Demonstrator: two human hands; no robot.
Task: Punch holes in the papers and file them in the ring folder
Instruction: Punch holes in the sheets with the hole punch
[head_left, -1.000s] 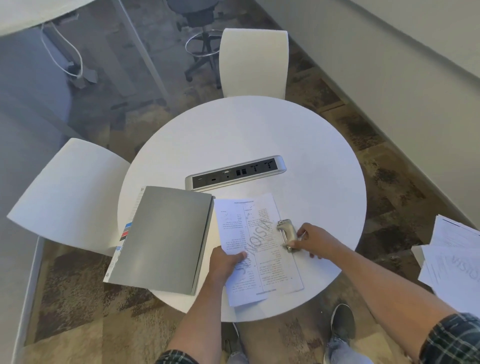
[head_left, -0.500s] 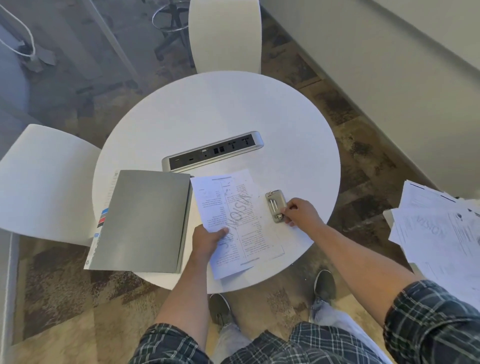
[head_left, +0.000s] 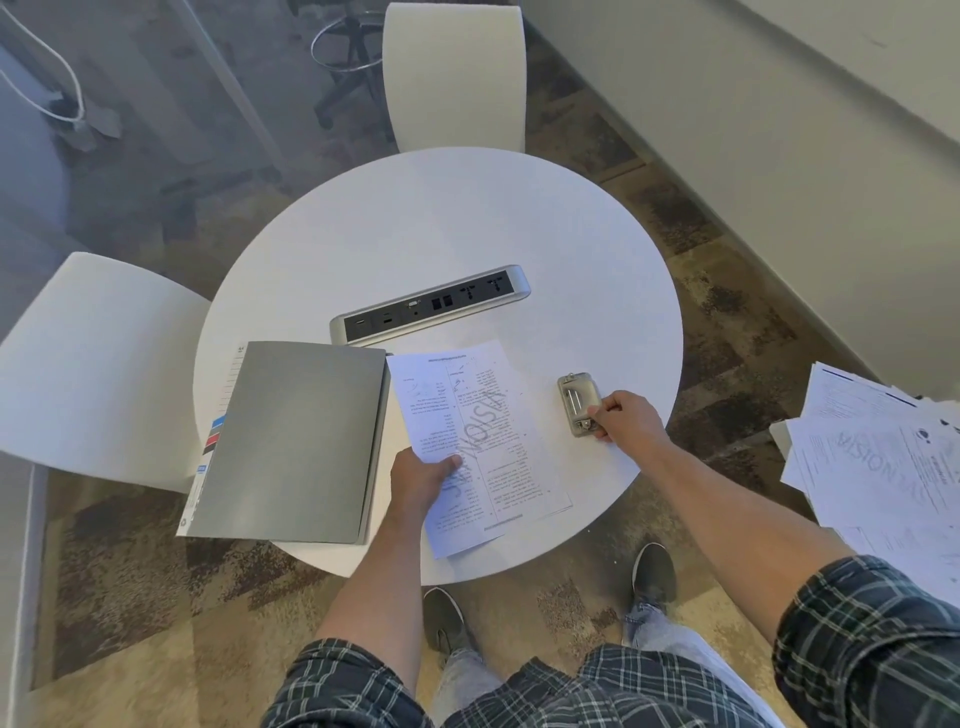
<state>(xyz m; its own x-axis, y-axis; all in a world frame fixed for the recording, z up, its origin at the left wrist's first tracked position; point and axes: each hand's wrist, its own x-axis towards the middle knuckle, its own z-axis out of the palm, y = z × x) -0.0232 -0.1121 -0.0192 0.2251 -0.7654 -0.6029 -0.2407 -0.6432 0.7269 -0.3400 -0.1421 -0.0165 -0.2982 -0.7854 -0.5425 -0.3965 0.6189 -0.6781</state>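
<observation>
Two hands apart, hole punch off papers

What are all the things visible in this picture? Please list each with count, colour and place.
table: one, white, round, centre.
ring folder: one, grey, closed, table's left edge, overhanging.
papers: printed white sheets, on the table right of the folder.
hole punch: one, metal grey, right of the papers.
socket strip: one, silver and black, table centre.
chairs: two, white, behind and left of the table.
paper stack: white, loose, far right, off the table.
left hand: holds the papers' near edge.
right hand: grips the hole punch.
</observation>
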